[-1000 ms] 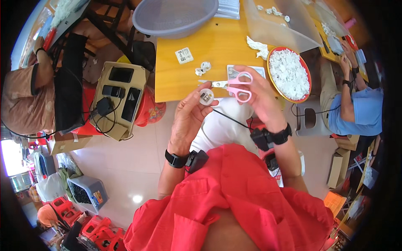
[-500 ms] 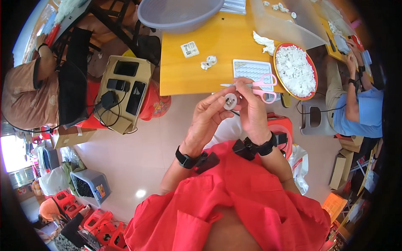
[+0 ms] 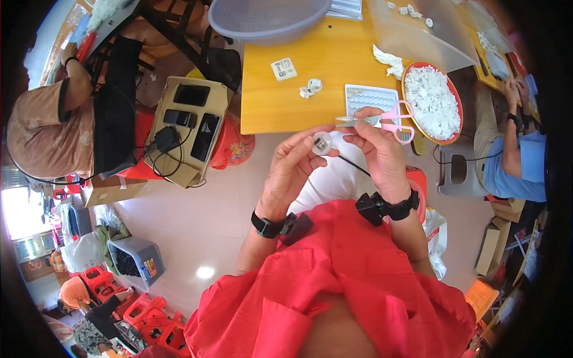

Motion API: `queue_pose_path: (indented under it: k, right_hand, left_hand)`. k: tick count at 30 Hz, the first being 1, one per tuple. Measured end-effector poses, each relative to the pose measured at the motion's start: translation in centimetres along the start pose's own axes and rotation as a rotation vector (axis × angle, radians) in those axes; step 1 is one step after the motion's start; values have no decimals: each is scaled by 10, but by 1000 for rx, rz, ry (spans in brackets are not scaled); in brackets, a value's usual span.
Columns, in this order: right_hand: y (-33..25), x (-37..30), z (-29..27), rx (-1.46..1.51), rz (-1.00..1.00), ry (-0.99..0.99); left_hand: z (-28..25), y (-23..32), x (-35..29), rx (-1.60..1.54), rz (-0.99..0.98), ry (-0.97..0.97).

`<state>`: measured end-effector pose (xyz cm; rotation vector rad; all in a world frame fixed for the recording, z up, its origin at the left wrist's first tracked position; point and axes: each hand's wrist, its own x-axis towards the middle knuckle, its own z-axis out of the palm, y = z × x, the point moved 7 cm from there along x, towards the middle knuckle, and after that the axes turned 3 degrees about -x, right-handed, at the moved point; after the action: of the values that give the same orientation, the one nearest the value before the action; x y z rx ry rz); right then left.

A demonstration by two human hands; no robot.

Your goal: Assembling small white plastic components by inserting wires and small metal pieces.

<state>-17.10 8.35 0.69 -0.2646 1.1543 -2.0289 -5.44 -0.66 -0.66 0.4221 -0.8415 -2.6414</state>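
The person's left hand (image 3: 291,167) pinches a small round whitish disc with dark parts (image 3: 322,143) between thumb and fingers, just short of the table's near edge. The right hand (image 3: 382,155), fingers curled closed, grips pink-handled metal scissors (image 3: 389,116), blades pointing left. Beyond lie a white rectangular plastic tray (image 3: 372,93) and, on the yellow wooden table (image 3: 286,107), crumpled white scraps (image 3: 310,89).

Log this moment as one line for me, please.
left hand: holds round white piece | right hand: holds pink-handled scissors | nearby: white tray, yellow table, red-rimmed bowl of white pieces
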Motion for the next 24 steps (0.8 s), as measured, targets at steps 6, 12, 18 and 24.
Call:
queue_pose_path:
  k: [6, 12, 18, 24]
  right_hand:
    - [0, -1, -5, -132, -33, 14]
    - [-8, -3, -3, -234, -132, 21]
    - [-15, -4, 4, -324, -148, -16]
    - [-15, -8, 11, -348, -117, -11]
  left_hand:
    - [6, 4, 0, 10, -21, -61]
    - [5, 0, 2, 8, -41, -76]
    - [6, -3, 1, 7, -64, -58]
    - [5, -1, 6, -37, -60, -65]
